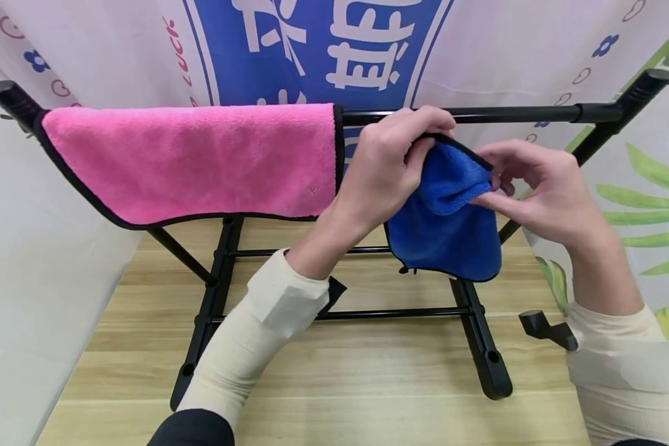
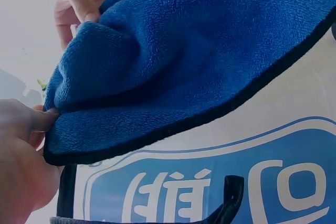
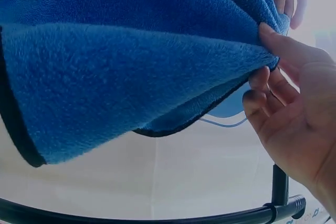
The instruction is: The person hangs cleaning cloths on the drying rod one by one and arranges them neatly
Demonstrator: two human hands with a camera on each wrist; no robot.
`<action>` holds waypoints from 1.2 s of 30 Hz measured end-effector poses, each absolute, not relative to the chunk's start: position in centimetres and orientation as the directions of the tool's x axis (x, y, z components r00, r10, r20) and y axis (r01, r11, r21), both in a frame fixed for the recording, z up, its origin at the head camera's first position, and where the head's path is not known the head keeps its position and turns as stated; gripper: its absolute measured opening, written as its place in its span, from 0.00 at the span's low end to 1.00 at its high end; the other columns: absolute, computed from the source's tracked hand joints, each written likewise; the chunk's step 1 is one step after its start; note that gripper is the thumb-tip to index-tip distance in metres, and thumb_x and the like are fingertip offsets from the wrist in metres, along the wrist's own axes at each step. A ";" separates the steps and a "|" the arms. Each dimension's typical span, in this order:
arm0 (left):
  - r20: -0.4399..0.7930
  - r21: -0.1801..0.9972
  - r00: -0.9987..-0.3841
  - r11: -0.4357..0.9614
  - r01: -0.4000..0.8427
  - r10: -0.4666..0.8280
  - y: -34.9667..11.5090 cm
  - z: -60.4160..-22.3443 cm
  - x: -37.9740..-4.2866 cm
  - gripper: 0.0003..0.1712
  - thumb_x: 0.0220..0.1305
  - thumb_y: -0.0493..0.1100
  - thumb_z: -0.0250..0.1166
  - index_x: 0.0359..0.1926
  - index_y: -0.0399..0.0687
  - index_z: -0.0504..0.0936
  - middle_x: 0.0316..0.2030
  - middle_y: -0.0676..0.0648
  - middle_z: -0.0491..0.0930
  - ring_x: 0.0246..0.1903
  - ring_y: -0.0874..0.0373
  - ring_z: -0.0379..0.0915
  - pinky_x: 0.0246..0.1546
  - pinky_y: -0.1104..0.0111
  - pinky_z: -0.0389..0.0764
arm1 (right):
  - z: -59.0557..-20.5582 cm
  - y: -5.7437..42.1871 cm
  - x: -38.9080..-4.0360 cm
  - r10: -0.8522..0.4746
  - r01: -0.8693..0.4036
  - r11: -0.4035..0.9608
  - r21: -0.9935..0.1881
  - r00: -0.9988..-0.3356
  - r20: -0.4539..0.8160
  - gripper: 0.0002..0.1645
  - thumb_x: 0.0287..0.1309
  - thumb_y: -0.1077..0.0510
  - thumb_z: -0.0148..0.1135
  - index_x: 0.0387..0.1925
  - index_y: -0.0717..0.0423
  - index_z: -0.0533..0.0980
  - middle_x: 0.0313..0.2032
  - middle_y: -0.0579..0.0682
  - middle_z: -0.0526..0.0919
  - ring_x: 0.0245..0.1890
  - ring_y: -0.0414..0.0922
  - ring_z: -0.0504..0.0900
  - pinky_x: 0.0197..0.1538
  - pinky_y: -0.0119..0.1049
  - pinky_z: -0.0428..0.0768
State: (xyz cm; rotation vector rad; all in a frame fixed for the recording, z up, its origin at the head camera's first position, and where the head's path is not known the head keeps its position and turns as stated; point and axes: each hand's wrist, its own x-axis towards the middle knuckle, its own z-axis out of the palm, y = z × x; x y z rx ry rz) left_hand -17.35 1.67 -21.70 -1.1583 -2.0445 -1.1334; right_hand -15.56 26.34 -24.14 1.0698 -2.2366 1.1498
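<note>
A blue plush towel [image 1: 451, 235] with black edging hangs from both hands in front of the rack's top bar. My left hand [image 1: 387, 161] pinches its upper left edge between thumb and fingers, close to the bar. At the towel's right side my right hand [image 1: 541, 186] pinches the edge, and the cloth between the hands is bunched in folds. In the right wrist view the towel [image 3: 131, 77] drapes down from the thumb and fingertips. A pink towel [image 1: 201, 164] with black edging lies over the left half of the black top bar [image 1: 524, 114].
The black rack's feet [image 1: 485, 347] stand on a wood-patterned surface [image 1: 368, 384]. Behind it hangs a white curtain with a blue printed panel [image 1: 312, 49]. A leaf-patterned cloth [image 1: 658, 204] is at the right. Lower crossbars [image 1: 390, 314] join the rack's feet.
</note>
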 end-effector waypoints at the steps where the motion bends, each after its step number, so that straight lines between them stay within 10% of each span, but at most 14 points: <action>1: 0.758 0.404 -0.492 0.282 0.870 0.429 1.7 -21.7 -17.3 0.11 0.74 0.27 0.57 0.51 0.31 0.84 0.49 0.39 0.87 0.50 0.52 0.82 0.61 0.79 0.73 | -24.1 26.4 -15.5 -0.448 -0.779 0.384 -0.495 -0.626 0.638 0.23 0.54 0.66 0.78 0.49 0.75 0.80 0.38 0.40 0.83 0.30 0.37 0.75 0.34 0.22 0.74; 14: 0.786 0.386 -0.479 0.297 0.874 0.390 1.3 -22.1 -17.5 0.10 0.74 0.29 0.59 0.50 0.32 0.84 0.48 0.39 0.87 0.49 0.52 0.83 0.61 0.78 0.74 | -24.3 27.1 -16.0 -0.387 -0.778 0.104 -0.620 -0.606 0.695 0.20 0.59 0.71 0.72 0.46 0.86 0.77 0.43 0.52 0.87 0.32 0.41 0.82 0.39 0.23 0.84; 23: 0.812 0.343 -0.444 0.304 0.889 0.380 0.9 -22.3 -17.5 0.10 0.74 0.29 0.60 0.49 0.32 0.85 0.47 0.39 0.87 0.48 0.53 0.82 0.59 0.78 0.74 | -23.6 26.4 -15.7 -0.169 -0.751 0.492 -0.441 -0.579 0.798 0.06 0.51 0.82 0.67 0.34 0.78 0.82 0.35 0.39 0.86 0.31 0.33 0.80 0.37 0.18 0.79; 31: 0.798 0.277 -0.432 0.381 0.882 0.420 0.3 -22.3 -17.5 0.11 0.74 0.29 0.59 0.51 0.31 0.85 0.49 0.38 0.87 0.50 0.51 0.81 0.61 0.78 0.74 | -23.1 26.9 -15.4 -0.156 -0.688 0.640 -0.342 -0.552 0.819 0.05 0.52 0.77 0.71 0.32 0.73 0.84 0.31 0.47 0.85 0.22 0.25 0.69 0.31 0.16 0.68; 36: 0.791 0.225 -0.413 0.413 0.883 0.452 -0.2 -22.2 -17.4 0.12 0.75 0.28 0.57 0.51 0.32 0.85 0.49 0.38 0.87 0.50 0.50 0.81 0.62 0.77 0.74 | -23.0 27.2 -15.3 -0.117 -0.674 0.658 -0.335 -0.532 0.839 0.03 0.53 0.72 0.70 0.31 0.70 0.86 0.30 0.31 0.79 0.28 0.29 0.63 0.40 0.23 0.62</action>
